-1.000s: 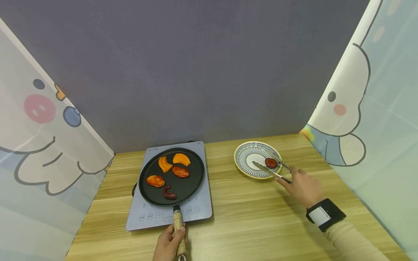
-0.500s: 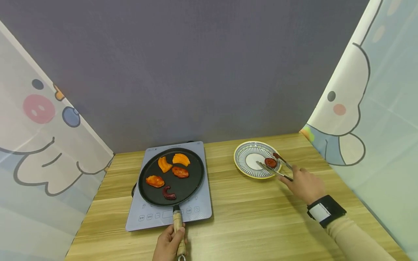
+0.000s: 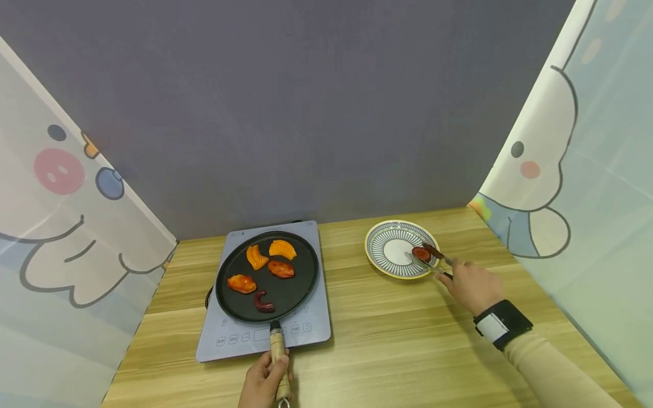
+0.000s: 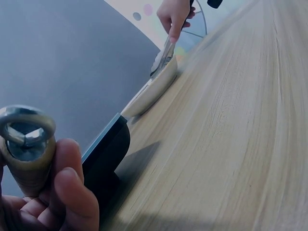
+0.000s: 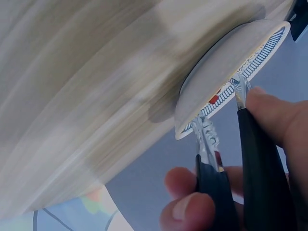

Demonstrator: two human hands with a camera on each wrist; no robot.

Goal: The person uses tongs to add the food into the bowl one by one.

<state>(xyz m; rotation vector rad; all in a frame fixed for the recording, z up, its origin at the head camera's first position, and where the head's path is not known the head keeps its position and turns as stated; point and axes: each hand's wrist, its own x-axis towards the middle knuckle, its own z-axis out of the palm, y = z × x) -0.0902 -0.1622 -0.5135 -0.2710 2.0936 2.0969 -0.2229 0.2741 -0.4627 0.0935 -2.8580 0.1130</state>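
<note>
My left hand (image 3: 263, 381) grips the wooden handle (image 3: 280, 362) of a round black frying pan (image 3: 301, 283). In the pan lie two yellow-orange pieces (image 3: 283, 249), two browned chicken wings (image 3: 242, 284) and a dark red curled octopus tentacle (image 3: 263, 303). My right hand (image 3: 476, 287) holds metal tongs (image 5: 207, 144) by their black grips, thumb on one arm and fingers round the other. The tong tips stand on either side of a round dark red slice (image 3: 421, 254), inside a patterned plate (image 3: 380, 262) with a yellow rim.
Beneath the pan is a pale induction cooktop (image 3: 318, 331) with printed touch buttons. Everything stands on a wood-grain table (image 3: 367, 340). A dark grey wall (image 3: 326, 113) closes off the back, with cartoon-printed panels (image 3: 530, 170) at both sides.
The tongs' arms have come closer together around the red slice, and the right hand has shifted slightly. The left hand and the pan have stayed in place.
</note>
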